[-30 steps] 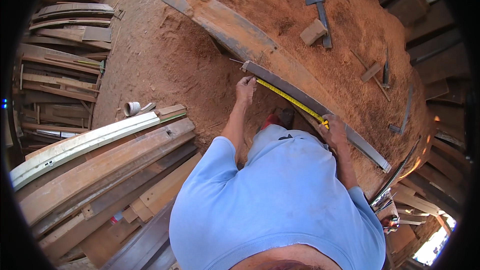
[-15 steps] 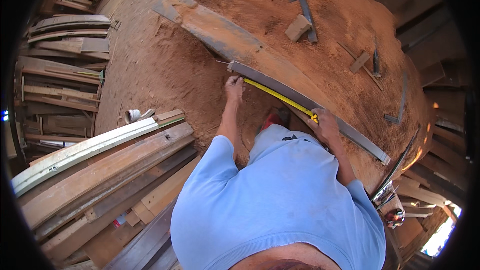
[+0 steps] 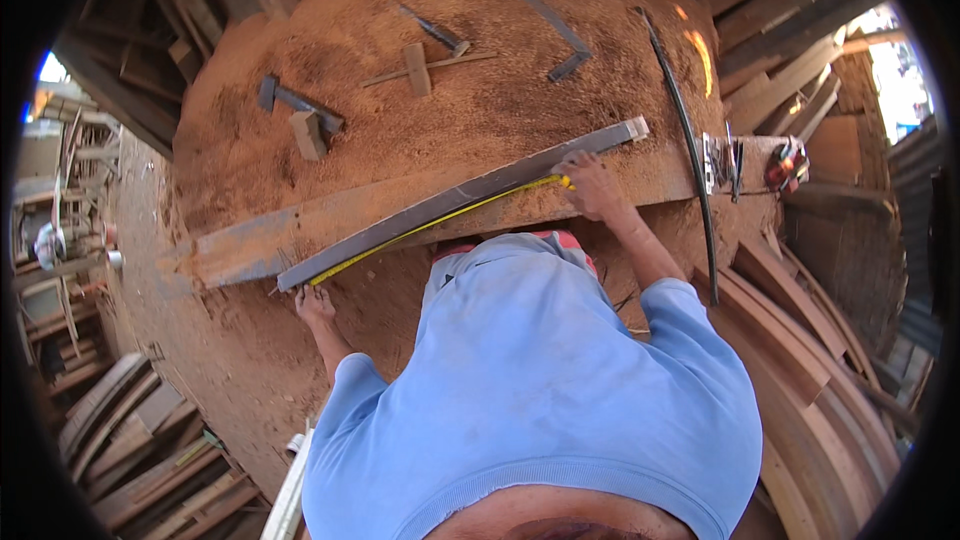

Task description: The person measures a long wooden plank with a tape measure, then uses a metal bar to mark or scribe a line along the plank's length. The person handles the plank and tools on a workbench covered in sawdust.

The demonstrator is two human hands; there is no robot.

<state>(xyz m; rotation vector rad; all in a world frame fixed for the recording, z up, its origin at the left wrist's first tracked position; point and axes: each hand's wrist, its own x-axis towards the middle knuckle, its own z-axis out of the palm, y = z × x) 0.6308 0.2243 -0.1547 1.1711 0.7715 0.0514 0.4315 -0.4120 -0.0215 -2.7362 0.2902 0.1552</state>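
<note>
Left hand (image 3: pixel 316 306) and right hand (image 3: pixel 594 186) grip a yellow tape measure (image 3: pixel 432 222) — its markings illegible.

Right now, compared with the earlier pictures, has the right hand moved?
Yes: the right hand has moved rightward along the grey bar, nearer its right end.

Yellow tape (image 3: pixel 440 219) drawn longer; right fingers (image 3: pixel 580 160) nearer beam end (image 3: pixel 636 129).

- A woodworking workshop: sawdust (image 3: pixel 470 0) heaped beyond the right grip (image 3: pixel 597 188)
- Hammer (image 3: pixel 300 102) and metal square (image 3: pixel 550 17) lying on it
- Planks (image 3: pixel 830 420) stacked to the grip's right
</note>
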